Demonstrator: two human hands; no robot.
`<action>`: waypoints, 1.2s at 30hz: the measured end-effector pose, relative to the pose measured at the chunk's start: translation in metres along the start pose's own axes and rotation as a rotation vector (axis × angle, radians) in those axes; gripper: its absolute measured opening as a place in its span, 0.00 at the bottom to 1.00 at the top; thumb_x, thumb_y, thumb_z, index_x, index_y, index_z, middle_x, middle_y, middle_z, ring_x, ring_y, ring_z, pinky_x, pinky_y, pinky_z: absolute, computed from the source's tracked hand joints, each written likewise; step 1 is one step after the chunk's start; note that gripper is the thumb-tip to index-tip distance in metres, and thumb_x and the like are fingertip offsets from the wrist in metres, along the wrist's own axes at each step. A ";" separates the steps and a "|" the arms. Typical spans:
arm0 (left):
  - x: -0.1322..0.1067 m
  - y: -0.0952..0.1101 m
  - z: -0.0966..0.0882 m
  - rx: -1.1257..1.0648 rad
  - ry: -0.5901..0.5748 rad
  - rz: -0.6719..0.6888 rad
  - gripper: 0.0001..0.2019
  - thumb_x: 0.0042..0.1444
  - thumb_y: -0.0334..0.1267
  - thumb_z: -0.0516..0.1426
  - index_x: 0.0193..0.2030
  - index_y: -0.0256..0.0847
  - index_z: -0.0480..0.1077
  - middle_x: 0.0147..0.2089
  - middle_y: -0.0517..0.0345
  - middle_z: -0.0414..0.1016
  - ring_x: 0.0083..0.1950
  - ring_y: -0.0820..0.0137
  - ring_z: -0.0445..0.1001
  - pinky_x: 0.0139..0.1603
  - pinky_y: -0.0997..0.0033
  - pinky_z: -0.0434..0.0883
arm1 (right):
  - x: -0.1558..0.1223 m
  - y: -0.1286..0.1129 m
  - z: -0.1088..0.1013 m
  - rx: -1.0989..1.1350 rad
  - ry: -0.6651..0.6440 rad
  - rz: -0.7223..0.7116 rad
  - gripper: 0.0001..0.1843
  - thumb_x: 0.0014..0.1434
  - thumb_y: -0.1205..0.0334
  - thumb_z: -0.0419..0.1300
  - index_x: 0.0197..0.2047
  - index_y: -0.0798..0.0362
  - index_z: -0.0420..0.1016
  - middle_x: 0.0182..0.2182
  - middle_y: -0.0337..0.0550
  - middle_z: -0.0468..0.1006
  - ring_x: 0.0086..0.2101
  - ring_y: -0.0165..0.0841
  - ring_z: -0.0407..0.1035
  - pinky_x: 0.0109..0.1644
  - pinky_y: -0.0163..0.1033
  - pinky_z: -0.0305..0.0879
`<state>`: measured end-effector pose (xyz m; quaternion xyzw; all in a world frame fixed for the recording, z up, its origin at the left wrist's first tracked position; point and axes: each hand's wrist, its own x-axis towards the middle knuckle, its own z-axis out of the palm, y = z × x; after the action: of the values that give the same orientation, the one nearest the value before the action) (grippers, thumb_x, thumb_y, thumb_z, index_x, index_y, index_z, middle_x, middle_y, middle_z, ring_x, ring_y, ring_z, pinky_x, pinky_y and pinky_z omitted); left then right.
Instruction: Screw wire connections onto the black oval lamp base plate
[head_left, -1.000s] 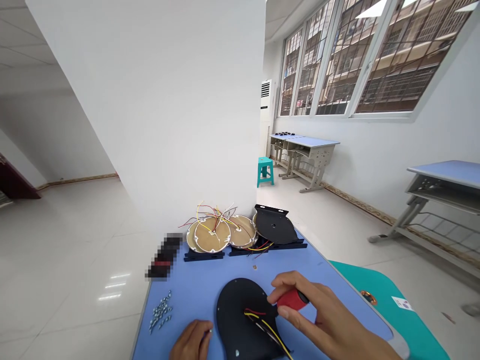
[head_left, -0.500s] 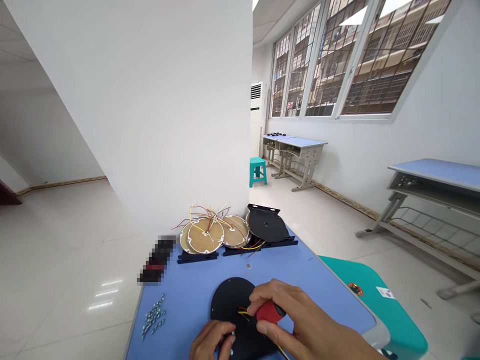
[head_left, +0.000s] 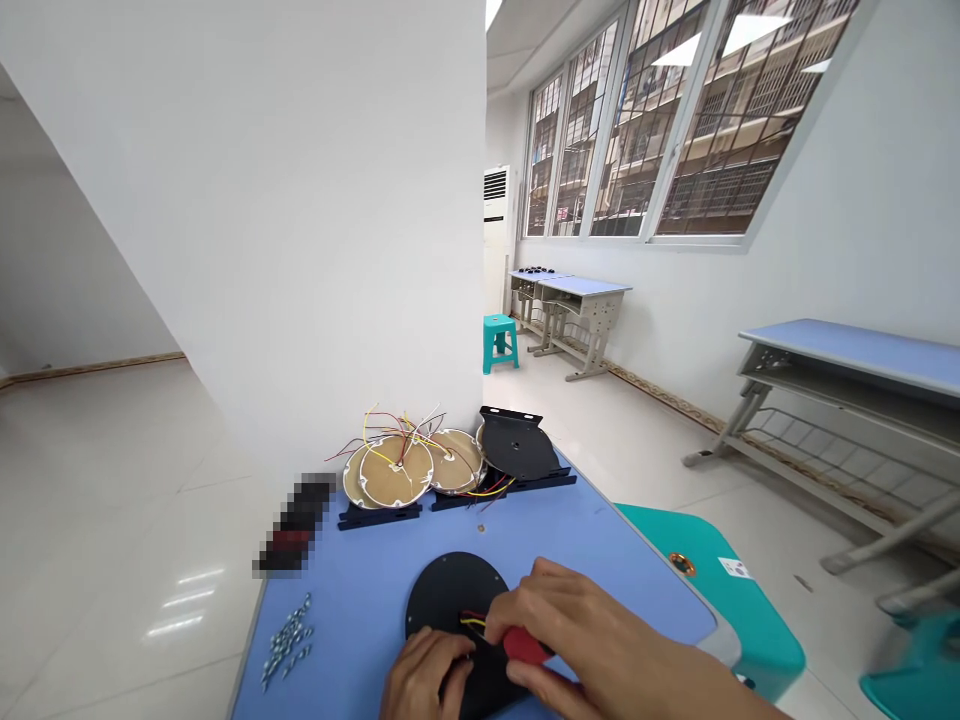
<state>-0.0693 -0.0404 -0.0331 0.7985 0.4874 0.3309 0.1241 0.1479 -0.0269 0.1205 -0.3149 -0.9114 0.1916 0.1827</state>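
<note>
A round black plate (head_left: 444, 585) lies on the blue desk, with red and yellow wires (head_left: 472, 619) coming out near its middle. My right hand (head_left: 559, 625) grips a screwdriver by its red handle (head_left: 525, 646), the shaft tilted toward my left fingertips. On the plate's near left part rests my left hand (head_left: 427, 675), thumb and finger pinched around a small screw that is mostly hidden now. Loose silver screws (head_left: 285, 640) are heaped at the desk's left side.
Along the back of the desk (head_left: 360, 575) stand tan discs (head_left: 396, 472) with wires and a black bracket plate (head_left: 517, 447). A blurred-out dark item (head_left: 296, 525) is at the left edge. A teal stool (head_left: 697, 570) is right of the desk; the white wall is close behind.
The view has shifted a little, so everything sits further left. The screwdriver's handle has tipped lower, and the screw between my left fingers shows less than before.
</note>
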 end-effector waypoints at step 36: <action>0.029 0.019 0.031 0.013 -0.082 0.083 0.11 0.56 0.30 0.51 0.34 0.46 0.74 0.34 0.58 0.78 0.38 0.66 0.76 0.44 0.66 0.73 | 0.002 0.005 0.015 -0.297 0.048 0.166 0.10 0.58 0.67 0.62 0.37 0.50 0.62 0.29 0.35 0.77 0.29 0.33 0.71 0.35 0.35 0.61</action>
<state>-0.0274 -0.0207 -0.0347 0.8317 0.4504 0.2997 0.1251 0.1425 -0.0256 0.1055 -0.4169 -0.8961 0.0616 0.1393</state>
